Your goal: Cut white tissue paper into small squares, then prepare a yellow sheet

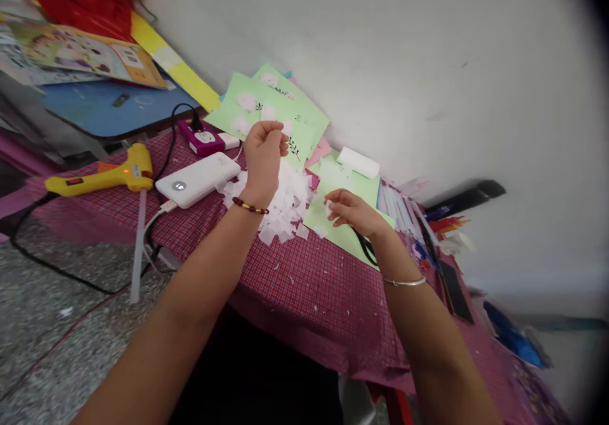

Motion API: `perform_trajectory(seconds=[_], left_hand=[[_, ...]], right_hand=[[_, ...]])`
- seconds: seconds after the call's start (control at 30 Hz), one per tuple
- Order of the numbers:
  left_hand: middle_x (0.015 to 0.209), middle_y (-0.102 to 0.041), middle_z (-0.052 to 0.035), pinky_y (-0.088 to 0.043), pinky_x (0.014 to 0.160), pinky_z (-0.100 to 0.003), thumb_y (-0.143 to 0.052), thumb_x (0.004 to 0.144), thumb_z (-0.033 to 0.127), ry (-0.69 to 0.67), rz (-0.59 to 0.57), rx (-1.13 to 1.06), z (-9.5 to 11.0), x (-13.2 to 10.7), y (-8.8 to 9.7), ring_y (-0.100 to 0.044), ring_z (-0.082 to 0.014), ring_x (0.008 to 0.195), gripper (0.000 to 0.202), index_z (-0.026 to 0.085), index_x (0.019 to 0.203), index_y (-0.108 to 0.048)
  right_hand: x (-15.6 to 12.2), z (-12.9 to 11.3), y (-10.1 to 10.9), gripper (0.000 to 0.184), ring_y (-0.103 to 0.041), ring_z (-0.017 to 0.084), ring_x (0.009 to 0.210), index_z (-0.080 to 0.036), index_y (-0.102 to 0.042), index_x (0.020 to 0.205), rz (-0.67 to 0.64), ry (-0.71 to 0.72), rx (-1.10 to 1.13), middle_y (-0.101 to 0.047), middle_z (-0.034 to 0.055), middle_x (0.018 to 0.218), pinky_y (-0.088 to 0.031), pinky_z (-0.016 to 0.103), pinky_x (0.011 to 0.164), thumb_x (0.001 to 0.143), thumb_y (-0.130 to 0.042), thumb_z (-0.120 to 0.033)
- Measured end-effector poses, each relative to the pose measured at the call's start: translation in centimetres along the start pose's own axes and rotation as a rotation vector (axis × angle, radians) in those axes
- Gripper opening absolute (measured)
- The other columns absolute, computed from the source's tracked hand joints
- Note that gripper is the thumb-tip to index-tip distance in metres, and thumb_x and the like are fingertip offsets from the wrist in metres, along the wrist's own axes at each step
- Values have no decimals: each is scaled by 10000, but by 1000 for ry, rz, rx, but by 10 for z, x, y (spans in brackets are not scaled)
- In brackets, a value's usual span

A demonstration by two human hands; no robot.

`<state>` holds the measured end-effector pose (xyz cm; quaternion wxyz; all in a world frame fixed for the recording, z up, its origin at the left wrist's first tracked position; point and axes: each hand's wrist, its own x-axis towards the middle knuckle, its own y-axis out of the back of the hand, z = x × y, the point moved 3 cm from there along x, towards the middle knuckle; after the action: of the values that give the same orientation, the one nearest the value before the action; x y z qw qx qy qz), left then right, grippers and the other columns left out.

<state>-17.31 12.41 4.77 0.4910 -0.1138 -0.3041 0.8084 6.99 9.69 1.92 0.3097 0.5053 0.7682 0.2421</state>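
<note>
My left hand is raised over a heap of small white paper pieces. Its fingers are curled together in a pinch, and whatever they may hold is hidden. Between the thumb and fingertips of my right hand is a small white piece of paper. That hand hovers above a light green sheet, with black scissor-like handles partly hidden beneath it. Behind my left hand lie more green sheets with pale pink paper blossoms and dark drawn sprigs.
A yellow glue gun rests at the table's left edge, beside a white power bank and a purple socket box with cables. A white paper roll lies near the wall. Paper scraps dot the red checked tablecloth.
</note>
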Motion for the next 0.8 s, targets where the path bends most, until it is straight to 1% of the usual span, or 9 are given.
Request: perform_trajectory(seconds=[0.1, 0.23, 0.3, 0.43, 0.5, 0.57, 0.63, 0.7, 0.8], left_hand=[[616, -570, 36, -416, 525, -170, -503, 782, 57, 24, 2, -19, 1, -2, -1, -499, -54, 521, 152, 192, 749, -564], [611, -573, 36, -414, 515, -157, -527, 789, 80, 36, 7, -13, 0, -2, -2, -494, -53, 522, 122, 194, 759, -560], [621, -578, 34, -421, 527, -158, -532, 793, 97, 39, -7, 6, -2, -2, -2, -502, -55, 529, 110, 199, 763, -560], [649, -576, 35, -439, 564, -176, -508, 804, 117, 40, -28, 50, -4, -3, 0, -525, -58, 546, 109, 208, 778, -560], [662, -576, 36, -448, 584, -182, -500, 808, 127, 14, -11, 68, -1, -1, 4, -542, -61, 566, 109, 215, 793, -562], [665, -574, 38, -453, 592, -183, -504, 802, 130, -19, 28, 59, 3, 2, 9, -549, -61, 573, 109, 219, 803, -567], [649, -567, 41, -446, 573, -181, -521, 785, 128, -36, 73, 14, 6, 5, 13, -538, -59, 551, 100, 212, 798, -573], [630, -568, 40, -435, 545, -181, -548, 766, 130, -31, 97, -39, 7, 8, 15, -525, -60, 528, 87, 201, 794, -590], [621, -582, 25, -428, 529, -184, -573, 770, 159, -21, 79, -71, 5, 8, 13, -522, -63, 521, 74, 183, 792, -639]], right_hand=[[-12, -5, -4, 485, -633, 162, 706, -179, -576, 1228, -84, 9, -190, -589, 144, 1173, -546, 322, 604, 791, -651, -374], [-21, -5, -24, 608, -618, 210, 836, -182, -615, 1238, -54, 97, -366, -582, 126, 1142, -506, 391, 828, 662, -775, -295], [-19, -4, -35, 535, -606, 224, 862, -187, -645, 1181, -26, 121, -362, -592, 111, 1102, -474, 408, 868, 659, -753, -228], [-3, -7, -48, 194, -602, 196, 724, -166, -699, 857, -8, 159, -291, -644, 51, 789, -489, 357, 749, 699, -609, -96], [11, -14, -44, 219, -620, 184, 720, -156, -687, 919, 18, 192, -221, -675, 61, 833, -505, 327, 704, 753, -551, -112], [24, -23, -36, 354, -649, 176, 788, -155, -631, 1143, 39, 245, -147, -675, 106, 1090, -526, 316, 721, 804, -530, -161], [31, -29, -26, 463, -662, 171, 831, -175, -566, 1274, 44, 288, -125, -595, 131, 1296, -534, 328, 779, 812, -563, -205], [29, -26, -17, 440, -662, 174, 820, -182, -600, 1238, 56, 300, -153, -579, 133, 1333, -526, 355, 820, 799, -589, -210], [6, -4, -6, 237, -646, 177, 755, -176, -689, 999, 78, 281, -194, -689, 104, 1140, -520, 353, 756, 831, -522, -190]])
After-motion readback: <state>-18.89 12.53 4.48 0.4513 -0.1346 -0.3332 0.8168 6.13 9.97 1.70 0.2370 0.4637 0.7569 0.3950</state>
